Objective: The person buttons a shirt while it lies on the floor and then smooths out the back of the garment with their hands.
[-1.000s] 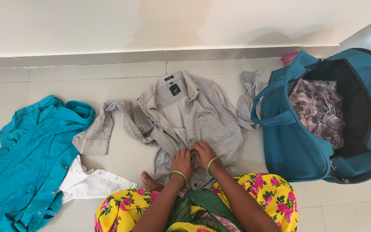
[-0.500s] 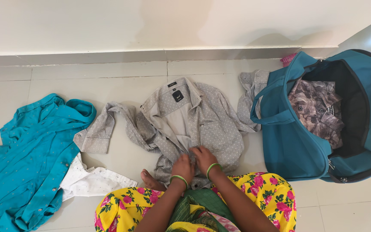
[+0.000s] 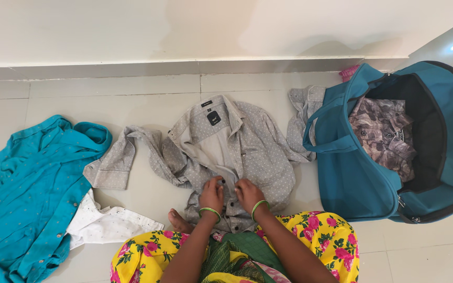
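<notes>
A grey dotted shirt [image 3: 247, 144] lies spread face up on the tiled floor, collar toward the wall and sleeves flung out to both sides. My left hand [image 3: 212, 192] and my right hand [image 3: 248, 192] sit side by side on its lower front, fingers pinching the button placket. Each wrist carries a green bangle. I sit on the floor in a yellow flowered garment [image 3: 336, 236], with a bare foot [image 3: 177, 220] showing by the shirt's hem.
A teal duffel bag [image 3: 363, 178] stands open at the right with a folded brown patterned shirt [image 3: 384, 133] inside. At the left lie a teal shirt [image 3: 32, 188] and a white garment [image 3: 111, 222]. A wall with a skirting runs along the back.
My hands have shifted a little up the shirt's front placket and moved slightly apart. The view has drifted slightly to the right.
</notes>
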